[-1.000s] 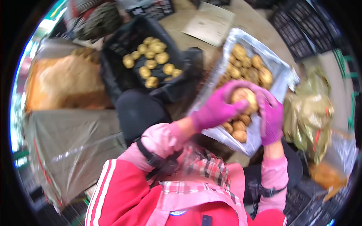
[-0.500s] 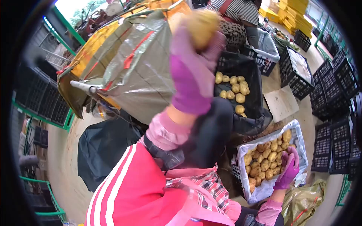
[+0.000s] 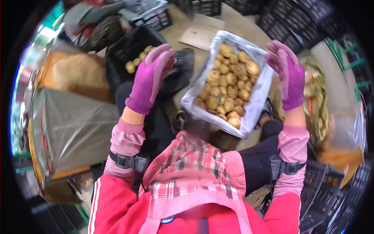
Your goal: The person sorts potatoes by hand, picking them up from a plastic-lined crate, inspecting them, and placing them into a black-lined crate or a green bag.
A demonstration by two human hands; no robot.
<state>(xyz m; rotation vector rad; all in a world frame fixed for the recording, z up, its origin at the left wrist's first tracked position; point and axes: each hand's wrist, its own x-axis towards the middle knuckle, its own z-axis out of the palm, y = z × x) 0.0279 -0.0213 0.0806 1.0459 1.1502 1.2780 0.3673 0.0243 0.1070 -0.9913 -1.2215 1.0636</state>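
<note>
Both my hands wear purple-and-pink gloves. My left hand (image 3: 152, 78) is raised between the two crates, its fingers stretched out and nothing visible in it. Just behind its fingers are several clean yellow potatoes (image 3: 136, 61) in a black-lined crate (image 3: 117, 54). On the other side, my right hand (image 3: 287, 74) hovers near the right rim of a crate with a pale plastic liner (image 3: 194, 111), fingers extended, holding nothing I can see. That crate is filled with brownish potatoes (image 3: 230, 80), some still with soil on them, and sits between my legs.
A grey-green sack (image 3: 74, 132) lies at the left. Another person (image 3: 91, 25) works at the upper left by a pale-lined crate (image 3: 154, 17). Flat cardboard (image 3: 202, 31) lies on the floor, black crates (image 3: 282, 27) stand behind, and an olive sack (image 3: 313, 97) is at the right.
My left hand has come down from high up and no longer holds the large potato. My right hand has lifted off the potatoes to beyond the crate's rim. The view has swung down and right.
</note>
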